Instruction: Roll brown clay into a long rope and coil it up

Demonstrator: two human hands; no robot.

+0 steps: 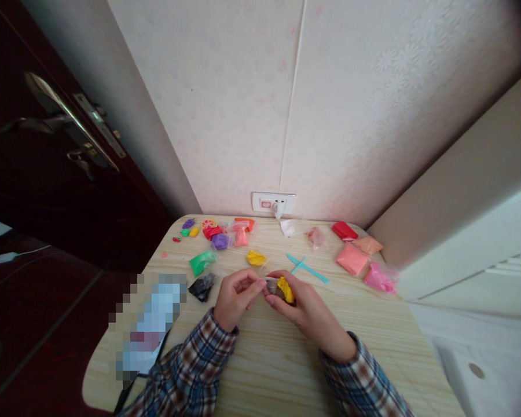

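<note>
Holding one yellow packet (286, 289) between two hands (238, 296) (309, 308).

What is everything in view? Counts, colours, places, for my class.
Wall: one, pale, back
Door: one, dark red, left
Floor: one, dark red, left
Socket: one, white, on wall
Plug: one, white, in socket
Panelled unit: one, white, right
Table: one, pale wood, centre
Blurred item: one, bluish, table left
Small pieces: several, mixed, far left corner
Left packets: about six, mixed, left
Middle packet: one, yellow, middle
Far packets: two, pale, back edge
Right packets: four, red, peach, pink, right
Sticks: two, turquoise, crossed, middle right
Held packet: one, yellow, centre
Left hand: one, pinching clear plastic
Right hand: one, around held packet
Sleeves: two, blue plaid, front
</note>
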